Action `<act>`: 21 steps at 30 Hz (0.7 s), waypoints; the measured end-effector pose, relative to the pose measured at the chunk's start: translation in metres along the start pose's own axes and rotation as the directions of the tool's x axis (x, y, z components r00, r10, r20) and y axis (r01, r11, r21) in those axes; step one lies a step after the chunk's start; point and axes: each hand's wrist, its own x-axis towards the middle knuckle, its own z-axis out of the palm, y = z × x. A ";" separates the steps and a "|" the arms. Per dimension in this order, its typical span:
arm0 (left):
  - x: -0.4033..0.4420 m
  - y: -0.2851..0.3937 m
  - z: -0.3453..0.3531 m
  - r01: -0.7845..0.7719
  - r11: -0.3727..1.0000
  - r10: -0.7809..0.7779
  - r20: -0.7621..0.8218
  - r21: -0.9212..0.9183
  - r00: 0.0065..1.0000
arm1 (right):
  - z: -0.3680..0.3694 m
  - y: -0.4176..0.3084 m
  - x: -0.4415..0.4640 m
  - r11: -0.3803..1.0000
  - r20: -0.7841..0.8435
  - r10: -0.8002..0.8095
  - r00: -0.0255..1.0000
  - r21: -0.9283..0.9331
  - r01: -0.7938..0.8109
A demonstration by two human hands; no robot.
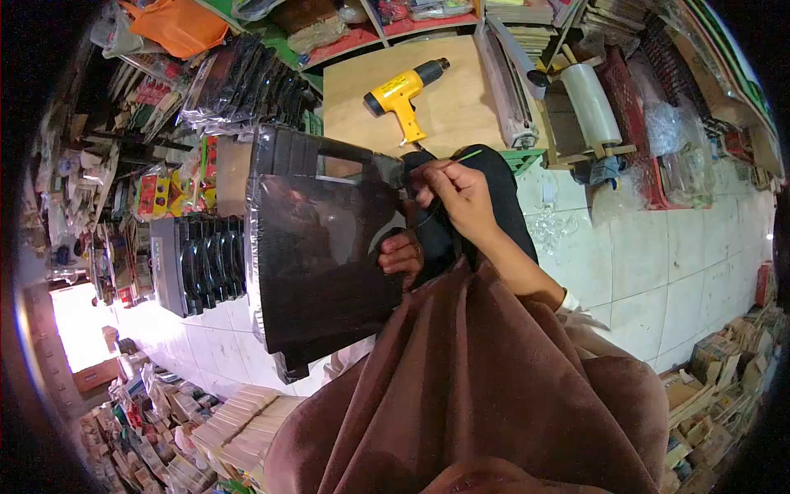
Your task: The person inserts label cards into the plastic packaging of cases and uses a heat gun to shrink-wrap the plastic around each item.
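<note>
A flat black plastic case (325, 255) with a handle slot, covered in shiny clear film, stands tilted at my lap. My left hand (401, 253) is closed on its right edge, fingers curled over the near face, with the thumb hidden. Beside the upper right corner of the case, my right hand (457, 193) is closed in a pinch. A thin stick with a green tip (469, 155) pokes out of it; its exact kind is unclear. Beyond the hands, a yellow heat gun (405, 95) lies on its side on a wooden board (461, 123).
Several film-wrapped black cases (243, 86) are stacked at the upper left, with more black cases (210, 267) lower down. A roll of clear film (590, 107) sits at the right. Crumpled plastic (559, 235) lies on the tiled floor (650, 255).
</note>
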 end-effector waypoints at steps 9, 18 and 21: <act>-0.006 0.021 -0.015 -0.258 0.957 0.279 -0.173 0.130 0.945 | -0.048 0.002 0.017 0.996 -0.379 -0.073 0.922 -0.081 0.046; 0.006 0.016 -0.035 0.222 0.634 0.486 -0.605 0.741 0.631 | -0.091 0.007 0.011 0.996 -0.329 -0.077 0.941 -0.072 0.056; 0.011 0.017 -0.036 0.348 0.190 0.578 -0.391 0.918 0.716 | -0.080 0.034 0.011 0.995 -0.260 0.013 0.966 -0.089 -0.037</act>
